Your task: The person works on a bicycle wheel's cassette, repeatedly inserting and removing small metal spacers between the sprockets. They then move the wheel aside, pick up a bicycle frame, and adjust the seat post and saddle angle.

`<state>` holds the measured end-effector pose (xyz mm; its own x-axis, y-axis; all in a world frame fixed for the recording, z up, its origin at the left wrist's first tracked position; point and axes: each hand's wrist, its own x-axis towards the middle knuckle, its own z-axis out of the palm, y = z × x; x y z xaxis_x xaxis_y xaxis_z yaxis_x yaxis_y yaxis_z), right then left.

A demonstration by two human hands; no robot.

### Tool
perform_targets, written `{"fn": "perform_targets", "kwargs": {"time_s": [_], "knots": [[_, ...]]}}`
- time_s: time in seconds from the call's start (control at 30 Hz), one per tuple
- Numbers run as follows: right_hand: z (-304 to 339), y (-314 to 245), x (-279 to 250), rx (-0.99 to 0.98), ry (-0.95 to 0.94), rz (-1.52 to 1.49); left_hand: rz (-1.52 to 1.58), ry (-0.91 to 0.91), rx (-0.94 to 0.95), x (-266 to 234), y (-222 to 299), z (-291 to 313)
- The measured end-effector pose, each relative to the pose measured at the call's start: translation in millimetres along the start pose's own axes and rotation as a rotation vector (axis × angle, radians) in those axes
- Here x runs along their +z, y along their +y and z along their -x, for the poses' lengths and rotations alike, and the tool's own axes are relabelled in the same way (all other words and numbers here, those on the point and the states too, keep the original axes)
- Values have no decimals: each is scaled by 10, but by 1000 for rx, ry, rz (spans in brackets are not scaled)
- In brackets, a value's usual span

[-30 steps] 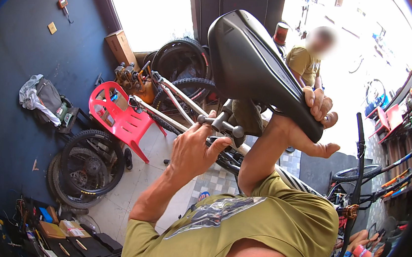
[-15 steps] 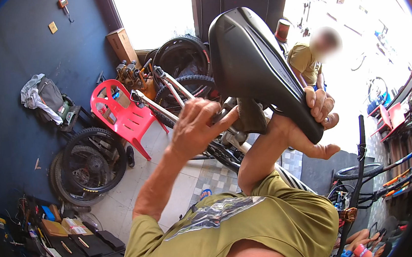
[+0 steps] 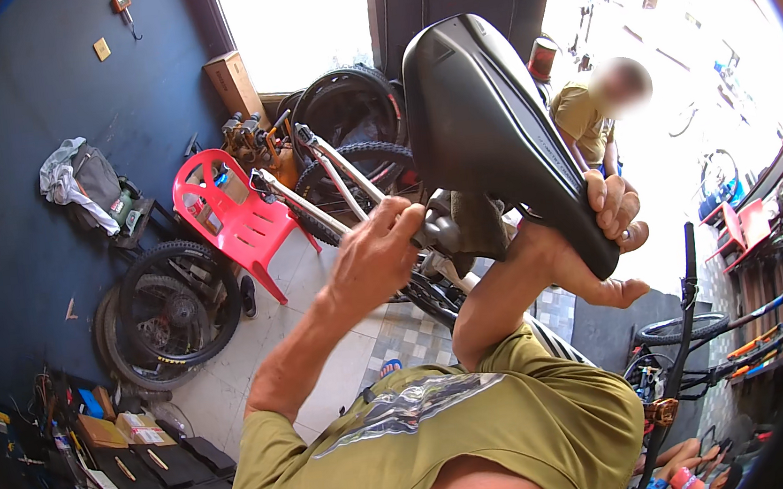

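A black bicycle saddle (image 3: 483, 113) stands large in front of me, its broad top toward the upper middle. My right hand (image 3: 611, 223) is closed around the saddle's narrow end at the lower right, with the fingers over the edge and the thumb beneath. Under the saddle, a dark olive cloth (image 3: 479, 222) is wrapped at a rounded grey metal part (image 3: 442, 233). My left hand (image 3: 378, 250) is closed beside that metal part; what its fingertips pinch is hidden. A pale bicycle frame (image 3: 297, 197) extends below and to the left.
A red plastic chair (image 3: 243, 221) stands on the left, near loose bicycle wheels (image 3: 181, 307). At lower left are boxes (image 3: 141, 429) and tools. Another person (image 3: 582, 118) is beyond the saddle. More bicycles (image 3: 682, 330) stand at right.
My left hand has drawn its stretched forefinger back and closed up beside the grey metal part, uncovering more of it. My right hand keeps its hold on the saddle.
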<state>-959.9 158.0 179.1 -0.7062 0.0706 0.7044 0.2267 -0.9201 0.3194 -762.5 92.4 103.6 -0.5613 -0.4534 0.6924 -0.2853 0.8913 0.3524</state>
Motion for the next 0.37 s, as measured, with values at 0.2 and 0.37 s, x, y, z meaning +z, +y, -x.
{"fn": "perform_targets", "kwargs": {"time_s": [0.2, 0.37], "knots": [[-89, -33, 25, -32, -9, 26, -116, 319, 270, -197, -31, -355], [14, -64, -46, -4, 25, 39, 791, 355, -319, 251, -145, 105]]}}
